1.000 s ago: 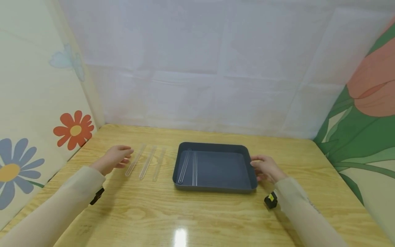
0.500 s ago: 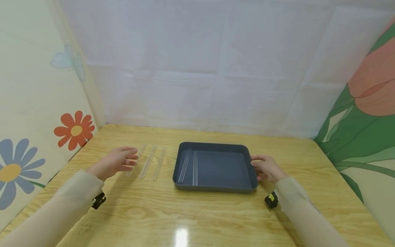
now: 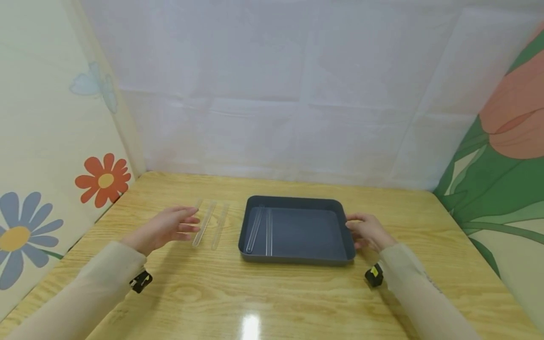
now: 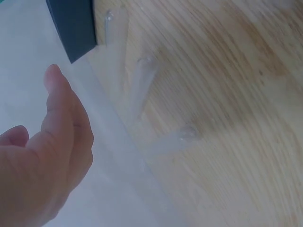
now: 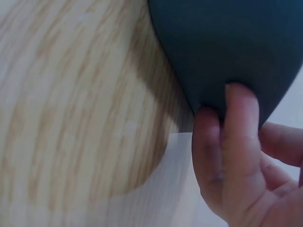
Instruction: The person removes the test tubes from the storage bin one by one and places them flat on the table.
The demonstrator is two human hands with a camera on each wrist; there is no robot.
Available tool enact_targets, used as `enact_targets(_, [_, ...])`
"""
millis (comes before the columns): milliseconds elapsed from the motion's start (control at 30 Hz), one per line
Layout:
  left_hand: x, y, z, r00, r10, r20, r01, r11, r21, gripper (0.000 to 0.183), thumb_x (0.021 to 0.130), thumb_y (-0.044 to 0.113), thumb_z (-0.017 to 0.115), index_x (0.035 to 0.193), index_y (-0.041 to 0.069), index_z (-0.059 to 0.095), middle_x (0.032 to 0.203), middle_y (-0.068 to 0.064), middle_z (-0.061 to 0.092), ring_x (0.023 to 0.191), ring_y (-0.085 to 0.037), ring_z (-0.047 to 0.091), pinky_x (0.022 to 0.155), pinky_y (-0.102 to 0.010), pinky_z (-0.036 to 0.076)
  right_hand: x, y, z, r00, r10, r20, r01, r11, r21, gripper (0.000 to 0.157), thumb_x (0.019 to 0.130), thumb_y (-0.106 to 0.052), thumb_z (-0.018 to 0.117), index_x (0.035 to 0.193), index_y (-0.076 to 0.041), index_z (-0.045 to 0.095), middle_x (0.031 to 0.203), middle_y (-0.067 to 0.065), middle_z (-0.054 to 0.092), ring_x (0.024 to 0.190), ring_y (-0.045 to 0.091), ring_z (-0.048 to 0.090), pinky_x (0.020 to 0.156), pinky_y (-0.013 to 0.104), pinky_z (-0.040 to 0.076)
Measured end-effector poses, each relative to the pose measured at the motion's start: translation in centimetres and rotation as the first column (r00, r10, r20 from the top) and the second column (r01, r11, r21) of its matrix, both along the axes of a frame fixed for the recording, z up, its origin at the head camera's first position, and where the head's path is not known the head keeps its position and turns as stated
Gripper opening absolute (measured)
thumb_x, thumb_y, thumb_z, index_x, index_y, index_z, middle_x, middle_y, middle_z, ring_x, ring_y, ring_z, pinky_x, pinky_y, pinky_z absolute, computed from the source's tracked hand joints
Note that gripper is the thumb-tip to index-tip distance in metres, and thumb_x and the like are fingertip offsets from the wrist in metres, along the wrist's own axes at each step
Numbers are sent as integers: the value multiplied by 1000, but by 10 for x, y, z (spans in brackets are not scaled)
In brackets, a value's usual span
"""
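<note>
My left hand (image 3: 170, 229), fingers loosely bent and holding nothing, hovers over the leftmost clear test tube (image 3: 199, 203), hiding most of it. Two more test tubes, a middle one (image 3: 205, 224) and a right one (image 3: 220, 226), lie side by side on the table. In the left wrist view several rounded tube ends show beyond the hand, one test tube (image 4: 175, 141) nearest. Two similar tubes, one slanted (image 3: 254, 230) and one straighter (image 3: 269, 232), lie in the left part of a dark grey tray (image 3: 297, 260). My right hand (image 3: 369, 230) grips the tray's right side, fingertips (image 5: 241, 94) against its wall.
The wooden table (image 3: 204, 297) reaches back to a white cloth (image 3: 272, 137). Flower-printed panels stand at the left (image 3: 42, 141) and right (image 3: 510, 198). A small black device (image 3: 374, 275) sits under the right wrist, another (image 3: 141, 281) under the left.
My left hand has moved to the right, from beside the leftmost test tube to over it, covering most of it. The right hand and the tray have stayed in place.
</note>
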State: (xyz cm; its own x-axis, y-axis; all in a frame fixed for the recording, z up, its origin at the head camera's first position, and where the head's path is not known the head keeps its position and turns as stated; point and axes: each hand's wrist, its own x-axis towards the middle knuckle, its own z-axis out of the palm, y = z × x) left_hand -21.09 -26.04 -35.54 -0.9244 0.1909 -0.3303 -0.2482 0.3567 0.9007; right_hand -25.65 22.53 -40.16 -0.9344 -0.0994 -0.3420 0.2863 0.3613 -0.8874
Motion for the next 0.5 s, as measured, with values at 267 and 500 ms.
enact_targets(267, [2, 6, 1, 1000, -17, 17, 16, 999, 47, 71, 109, 32, 36, 152, -17, 8, 134, -25, 49, 91, -6, 66, 83, -31, 60, 1, 1, 0, 1000, 2, -7, -2, 1000, -11, 44, 104, -9, 49, 144, 6, 42, 94, 2, 69, 73, 9, 64, 56, 26, 55])
enact_targets(500, [5, 9, 1, 999, -33, 19, 31, 996, 81, 68, 109, 30, 36, 153, -15, 10, 131, -20, 52, 93, -7, 66, 84, -30, 60, 0, 2, 0, 1000, 8, -6, -8, 1000, 1, 43, 104, -10, 49, 144, 5, 43, 95, 2, 69, 73, 9, 64, 56, 24, 54])
